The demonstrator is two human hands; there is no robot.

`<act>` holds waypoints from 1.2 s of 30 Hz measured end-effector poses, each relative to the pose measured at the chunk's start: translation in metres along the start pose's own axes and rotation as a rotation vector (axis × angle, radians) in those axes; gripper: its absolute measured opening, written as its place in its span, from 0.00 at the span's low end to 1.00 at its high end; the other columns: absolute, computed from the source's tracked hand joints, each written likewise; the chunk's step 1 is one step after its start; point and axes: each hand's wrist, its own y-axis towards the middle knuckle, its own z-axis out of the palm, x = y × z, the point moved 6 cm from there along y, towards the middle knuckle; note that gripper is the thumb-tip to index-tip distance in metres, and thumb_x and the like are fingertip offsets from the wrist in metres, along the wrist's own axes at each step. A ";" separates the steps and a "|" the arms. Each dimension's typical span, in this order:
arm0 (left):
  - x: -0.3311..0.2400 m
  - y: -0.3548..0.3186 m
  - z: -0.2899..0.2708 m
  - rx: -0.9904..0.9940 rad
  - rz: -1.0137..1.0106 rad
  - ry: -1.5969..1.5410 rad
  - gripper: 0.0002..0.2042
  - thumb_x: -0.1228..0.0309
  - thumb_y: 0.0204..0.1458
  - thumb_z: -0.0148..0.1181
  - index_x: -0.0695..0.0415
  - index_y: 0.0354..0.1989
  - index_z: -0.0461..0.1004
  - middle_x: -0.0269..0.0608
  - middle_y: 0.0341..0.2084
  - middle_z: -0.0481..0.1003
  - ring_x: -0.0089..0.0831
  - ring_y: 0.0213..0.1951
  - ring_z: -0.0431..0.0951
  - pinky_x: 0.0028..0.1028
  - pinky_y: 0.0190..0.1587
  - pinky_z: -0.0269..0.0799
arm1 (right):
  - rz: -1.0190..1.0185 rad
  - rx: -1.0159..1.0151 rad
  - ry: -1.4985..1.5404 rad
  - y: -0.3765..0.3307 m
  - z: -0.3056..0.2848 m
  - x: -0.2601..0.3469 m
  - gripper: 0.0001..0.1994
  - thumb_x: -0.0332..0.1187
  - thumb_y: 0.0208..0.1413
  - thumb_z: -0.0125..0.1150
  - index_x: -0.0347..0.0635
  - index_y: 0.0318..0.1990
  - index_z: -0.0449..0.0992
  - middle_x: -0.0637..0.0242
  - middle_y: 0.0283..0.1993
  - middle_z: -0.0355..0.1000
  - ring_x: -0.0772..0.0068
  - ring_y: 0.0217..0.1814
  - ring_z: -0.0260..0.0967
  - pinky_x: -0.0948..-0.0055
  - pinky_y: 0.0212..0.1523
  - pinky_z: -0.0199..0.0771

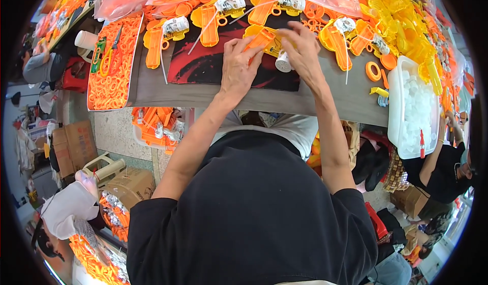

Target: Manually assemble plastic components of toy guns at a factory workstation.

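Observation:
My left hand (240,65) is closed around the orange grip of a yellow-and-orange toy gun (262,37) above the dark red mat. Over the gun's yellow end, my right hand (305,54) has its fingers bent inward; what they pinch, if anything, is hidden. A white cylinder (283,63) sits below the yellow part, close to my right palm. More half-built toy guns lie around the mat, among them one at the left (154,46), one farther back (206,23) and one at the right (336,41). Several have printed white cylinders and thin pale tubes.
A tray of small orange rings (114,94) at the left holds orange-handled scissors (111,61) and a green tool (98,55). At the right, a white bin (399,117) contains translucent pieces. Yellow parts (391,10) pile up behind. Other people sit at both sides.

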 end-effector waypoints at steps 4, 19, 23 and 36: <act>-0.004 -0.002 -0.015 0.002 0.060 0.050 0.11 0.71 0.54 0.65 0.56 0.45 0.83 0.42 0.53 0.76 0.46 0.56 0.67 0.39 0.59 0.64 | -0.241 -0.151 -0.005 -0.031 -0.046 0.046 0.23 0.35 0.57 0.63 0.52 0.61 0.74 0.61 0.66 0.65 0.54 0.69 0.58 0.55 0.68 0.54; -0.010 0.018 -0.007 0.125 0.208 0.065 0.09 0.66 0.51 0.68 0.54 0.36 0.79 0.34 0.50 0.74 0.39 0.54 0.71 0.39 0.56 0.67 | -0.168 0.130 0.321 -0.021 -0.054 0.027 0.18 0.27 0.55 0.66 0.42 0.53 0.74 0.63 0.57 0.71 0.67 0.50 0.72 0.71 0.46 0.72; -0.009 0.017 -0.003 0.121 0.178 0.059 0.08 0.67 0.50 0.68 0.53 0.36 0.79 0.33 0.51 0.74 0.38 0.54 0.70 0.39 0.57 0.66 | -0.187 0.051 0.251 -0.009 -0.051 0.033 0.17 0.35 0.58 0.66 0.40 0.52 0.72 0.64 0.44 0.74 0.70 0.43 0.72 0.72 0.40 0.72; -0.037 0.033 -0.027 0.018 0.253 -0.026 0.25 0.74 0.49 0.67 0.54 0.59 0.72 0.39 0.51 0.75 0.41 0.57 0.71 0.40 0.62 0.63 | 0.471 0.031 0.192 0.002 -0.016 -0.023 0.41 0.71 0.62 0.38 0.38 0.24 0.77 0.65 0.16 0.68 0.70 0.22 0.68 0.65 0.30 0.67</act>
